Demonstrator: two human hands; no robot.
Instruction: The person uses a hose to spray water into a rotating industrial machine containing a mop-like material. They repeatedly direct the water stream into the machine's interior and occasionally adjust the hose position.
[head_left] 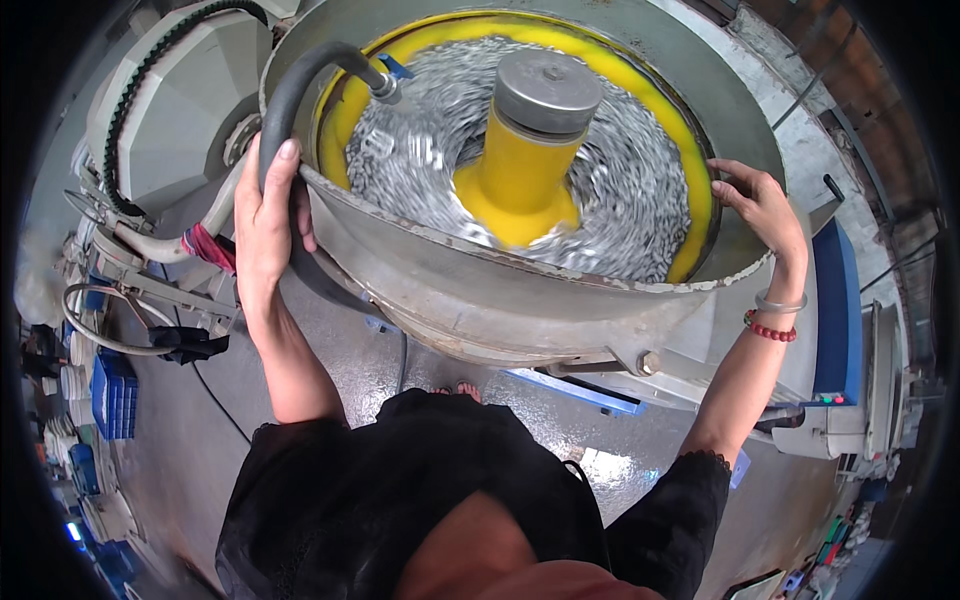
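In front of me stands a round grey tub [480, 250] with a bright yellow lining [690, 160]. Small shiny metal pieces [400, 180], blurred by motion, fill the ring around its yellow centre post [525, 170], which has a metal cap [547, 90]. At the left rim my left hand [266, 205] is closed around a thick dark hose [310, 70]. The hose arches over the rim to a metal nozzle with a blue valve lever [396, 68] above the pieces. My right hand [758, 200] reaches over the right rim, fingers bent and apart, fingertips at the lining's edge, holding nothing visible.
Left of the tub is a pale machine with a faceted drum [185, 110] and a toothed black belt. A red cloth [208, 247] is tied on its pipe. Blue crates [114, 395] stand at far left. A blue panel [836, 310] stands at right. The floor [330, 480] looks wet.
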